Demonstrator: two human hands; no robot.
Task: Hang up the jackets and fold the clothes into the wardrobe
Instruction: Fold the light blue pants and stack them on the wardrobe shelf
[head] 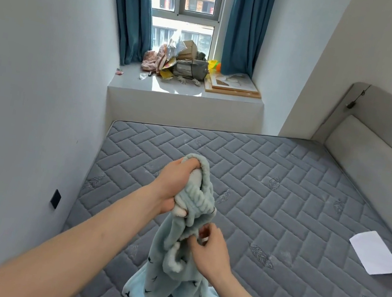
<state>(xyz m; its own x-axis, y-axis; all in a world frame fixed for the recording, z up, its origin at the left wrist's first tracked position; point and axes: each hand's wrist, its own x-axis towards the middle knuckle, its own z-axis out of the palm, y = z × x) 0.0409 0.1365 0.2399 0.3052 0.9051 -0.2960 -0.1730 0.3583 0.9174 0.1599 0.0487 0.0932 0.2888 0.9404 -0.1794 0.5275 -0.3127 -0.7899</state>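
I see my left hand raised in front of me, its fingers curled tight around the upper edge of a light blue fleece garment, so this hand is clamped on the cloth and carries its weight. My right hand is lower and a little to the right, just beside the left one, and its fingertips pinch a fold of the same garment near a ribbed cuff or hem. The two hands are close together but do not touch each other. The garment hangs down between them and below them; it is soft, with small dark bird shapes printed on it and a white lining showing in some places. Its lower part reaches the grey quilted mattress and spreads there near the bottom edge of the view, between my two forearms. I cannot tell if it is a jacket or another kind of clothing. On the mattress, well apart to the right, lies a white sheet of paper. Behind the bed there is a padded grey headboard on the right. Farther away, a window ledge carries a pile of bags and boxes and a flat framed picture, with blue curtains at both sides of the window.
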